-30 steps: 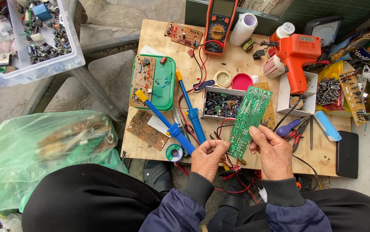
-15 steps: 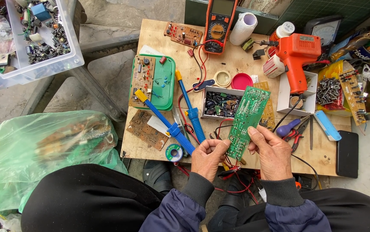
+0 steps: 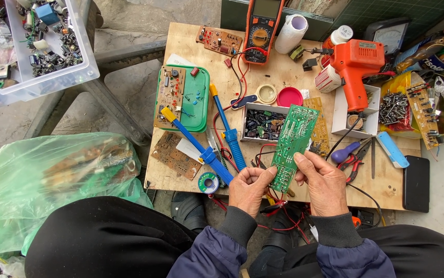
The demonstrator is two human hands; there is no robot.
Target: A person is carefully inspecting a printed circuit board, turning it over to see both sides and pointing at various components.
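While both hands are pinching the lower end of the green circuit board [image 3: 291,146], the left hand [image 3: 250,188] is closing thumb and fingers on its left edge and the right hand [image 3: 322,180] is clamping its right edge. The board is hovering tilted above the wooden table [image 3: 191,38], barely shifted from a moment earlier.

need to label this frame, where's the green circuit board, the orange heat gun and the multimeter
green circuit board [image 3: 291,144], head view, middle of its solder side
orange heat gun [image 3: 355,61], head view, on its body above the grip
multimeter [image 3: 261,35], head view, on its dial
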